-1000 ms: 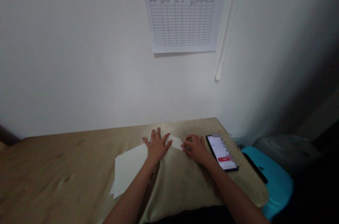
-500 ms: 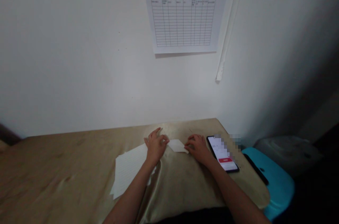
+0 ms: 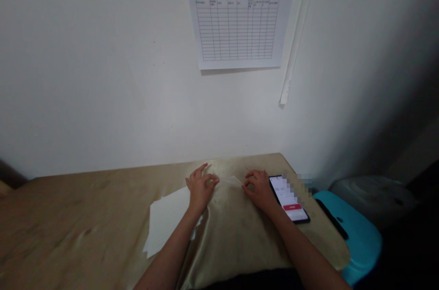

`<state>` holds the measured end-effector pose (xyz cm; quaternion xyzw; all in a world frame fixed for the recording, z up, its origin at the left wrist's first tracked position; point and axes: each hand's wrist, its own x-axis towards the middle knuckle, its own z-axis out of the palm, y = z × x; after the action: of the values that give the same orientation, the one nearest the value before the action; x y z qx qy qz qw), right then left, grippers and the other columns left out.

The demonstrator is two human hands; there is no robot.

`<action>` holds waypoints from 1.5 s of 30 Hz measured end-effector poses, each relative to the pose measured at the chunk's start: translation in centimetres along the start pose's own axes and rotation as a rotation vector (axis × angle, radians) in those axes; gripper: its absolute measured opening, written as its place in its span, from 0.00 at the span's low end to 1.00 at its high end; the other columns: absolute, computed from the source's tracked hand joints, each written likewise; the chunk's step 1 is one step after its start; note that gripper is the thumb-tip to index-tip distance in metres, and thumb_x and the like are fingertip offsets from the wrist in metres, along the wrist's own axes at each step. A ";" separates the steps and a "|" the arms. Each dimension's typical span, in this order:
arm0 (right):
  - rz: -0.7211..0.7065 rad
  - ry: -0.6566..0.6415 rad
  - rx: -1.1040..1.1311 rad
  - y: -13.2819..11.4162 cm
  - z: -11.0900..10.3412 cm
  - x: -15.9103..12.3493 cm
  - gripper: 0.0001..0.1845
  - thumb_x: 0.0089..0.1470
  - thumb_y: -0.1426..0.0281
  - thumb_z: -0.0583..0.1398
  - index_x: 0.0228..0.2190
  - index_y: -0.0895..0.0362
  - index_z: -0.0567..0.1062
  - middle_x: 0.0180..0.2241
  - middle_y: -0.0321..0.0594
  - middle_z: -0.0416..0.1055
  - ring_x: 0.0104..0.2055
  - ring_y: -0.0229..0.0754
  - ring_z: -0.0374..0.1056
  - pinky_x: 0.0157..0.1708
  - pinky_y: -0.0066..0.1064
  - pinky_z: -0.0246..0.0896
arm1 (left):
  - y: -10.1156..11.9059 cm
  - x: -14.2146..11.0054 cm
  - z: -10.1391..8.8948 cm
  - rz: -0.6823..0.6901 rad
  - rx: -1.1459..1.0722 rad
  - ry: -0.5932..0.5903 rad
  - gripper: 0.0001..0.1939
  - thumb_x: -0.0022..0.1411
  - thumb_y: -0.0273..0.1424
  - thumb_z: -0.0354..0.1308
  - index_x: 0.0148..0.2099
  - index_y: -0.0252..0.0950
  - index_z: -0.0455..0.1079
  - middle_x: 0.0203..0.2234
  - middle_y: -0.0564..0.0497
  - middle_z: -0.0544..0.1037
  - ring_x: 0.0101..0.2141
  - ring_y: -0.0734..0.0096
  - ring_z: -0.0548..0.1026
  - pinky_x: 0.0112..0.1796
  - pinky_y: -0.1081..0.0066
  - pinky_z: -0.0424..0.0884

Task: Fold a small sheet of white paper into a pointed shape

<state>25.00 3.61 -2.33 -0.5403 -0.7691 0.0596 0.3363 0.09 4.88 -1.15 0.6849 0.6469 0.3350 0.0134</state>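
A small folded piece of white paper (image 3: 231, 181) is stretched between my two hands, seen nearly edge-on above the cloth-covered table (image 3: 236, 239). My left hand (image 3: 201, 185) pinches its left end between thumb and forefinger, the other fingers raised. At the right end, my right hand (image 3: 256, 185) has its thumb and fingertips closed on the paper's tip. Beneath and beside my left forearm lies a loose stack of lined white sheets (image 3: 166, 221), partly covered by the arm.
Right of my right hand lies a phone (image 3: 286, 196) with its screen lit. A turquoise stool or box (image 3: 360, 230) stands past the table's right edge. On the white wall behind hangs a printed table sheet (image 3: 240, 29), with a white strip (image 3: 293, 52) beside it.
The folded paper has tilted from showing its broad face to a thin, almost edge-on sliver. My right hand has shifted slightly up and right; my left hand has barely moved.
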 end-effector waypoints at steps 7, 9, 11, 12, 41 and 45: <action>-0.063 0.028 -0.128 -0.5 -0.4 -0.3 0.04 0.56 0.72 0.61 0.30 0.53 0.75 0.44 0.40 0.74 0.54 0.46 0.64 0.68 0.57 0.29 | 0.3 -0.2 0.0 0.019 0.038 -0.028 0.11 0.63 0.41 0.61 0.46 0.53 0.80 0.63 0.51 0.68 0.61 0.47 0.61 0.60 0.34 0.50; -0.086 -0.033 -0.117 -1.0 -0.5 -0.4 0.03 0.56 0.71 0.62 0.30 0.53 0.76 0.46 0.39 0.74 0.56 0.47 0.64 0.68 0.59 0.25 | 0.5 -0.4 0.0 0.014 0.064 -0.068 0.11 0.64 0.42 0.60 0.47 0.54 0.80 0.64 0.52 0.68 0.62 0.45 0.59 0.60 0.30 0.47; -0.103 -0.107 -0.091 -1.4 -0.4 -0.5 0.04 0.57 0.69 0.61 0.31 0.52 0.77 0.45 0.38 0.76 0.57 0.47 0.64 0.67 0.62 0.21 | 0.7 -0.5 0.1 0.008 0.098 -0.130 0.12 0.65 0.44 0.57 0.47 0.55 0.80 0.65 0.53 0.66 0.63 0.43 0.58 0.59 0.27 0.44; -0.109 -0.140 -0.073 -1.5 -0.3 -0.5 0.05 0.58 0.68 0.61 0.31 0.52 0.78 0.44 0.38 0.76 0.57 0.47 0.65 0.66 0.63 0.19 | 0.8 -0.6 0.1 0.008 0.117 -0.161 0.12 0.66 0.44 0.56 0.46 0.55 0.80 0.65 0.53 0.66 0.64 0.42 0.57 0.58 0.26 0.43; -0.048 -0.299 -0.025 -1.2 0.7 -0.8 0.24 0.58 0.71 0.59 0.56 0.48 0.72 0.57 0.43 0.70 0.66 0.53 0.53 0.66 0.64 0.30 | 1.4 -1.5 1.4 0.163 0.036 -0.376 0.14 0.63 0.40 0.62 0.51 0.58 0.77 0.63 0.55 0.69 0.64 0.45 0.58 0.60 0.28 0.39; -0.055 -0.320 -0.031 -1.2 0.7 -0.8 0.26 0.58 0.71 0.59 0.57 0.45 0.71 0.57 0.41 0.70 0.64 0.53 0.54 0.65 0.65 0.30 | 1.4 -1.3 1.3 0.163 -0.014 -0.402 0.12 0.62 0.38 0.62 0.49 0.56 0.78 0.61 0.55 0.71 0.63 0.48 0.59 0.61 0.31 0.40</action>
<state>23.79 2.63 -2.64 -0.5078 -0.8281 0.1241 0.2026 2.06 4.01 -2.12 0.7879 0.5712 0.1961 0.1201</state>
